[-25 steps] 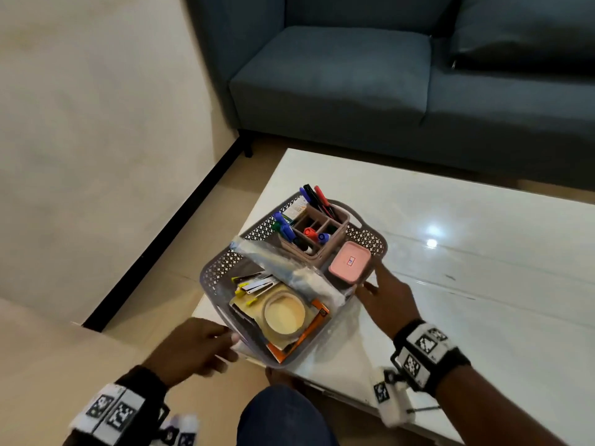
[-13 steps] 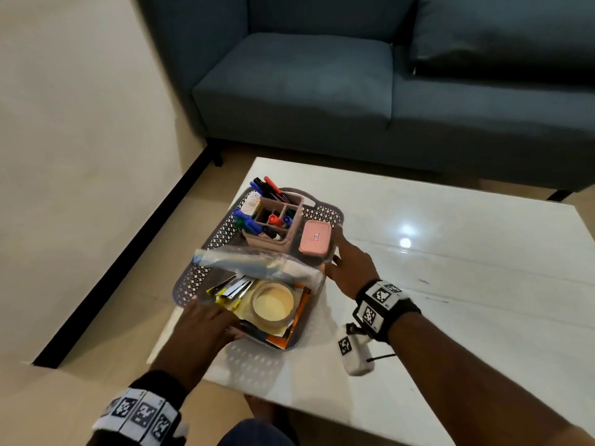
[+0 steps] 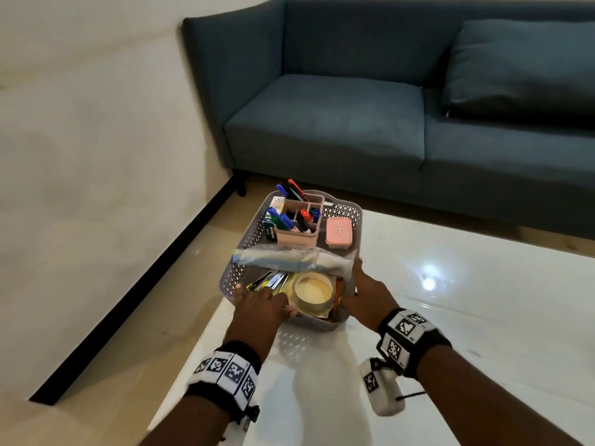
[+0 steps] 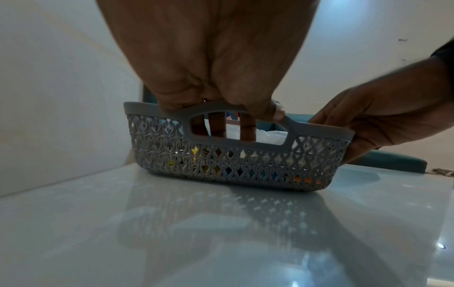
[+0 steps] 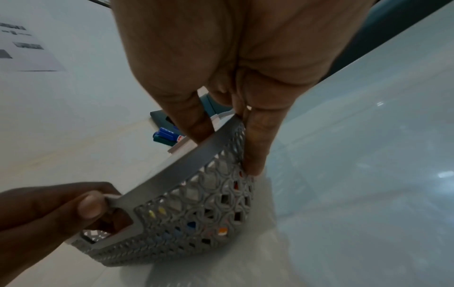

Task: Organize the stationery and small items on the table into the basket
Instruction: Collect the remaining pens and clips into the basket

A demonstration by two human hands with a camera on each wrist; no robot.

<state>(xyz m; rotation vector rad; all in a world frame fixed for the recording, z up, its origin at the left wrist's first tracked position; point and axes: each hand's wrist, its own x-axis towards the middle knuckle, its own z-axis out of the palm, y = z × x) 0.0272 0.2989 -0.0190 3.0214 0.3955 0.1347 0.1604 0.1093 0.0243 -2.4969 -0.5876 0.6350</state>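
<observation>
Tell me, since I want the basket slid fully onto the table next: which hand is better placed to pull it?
Probably the left hand: it grips the basket by its near handle, fingers through the cutout. The right hand only holds the side rim.

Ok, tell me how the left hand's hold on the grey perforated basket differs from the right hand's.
The left hand hooks its fingers through the handle cut-out at the near end of the grey perforated plastic basket; the right hand pinches the long side's rim, thumb inside, fingers against the outer wall. Both grip the same basket on the glossy white table.
</observation>
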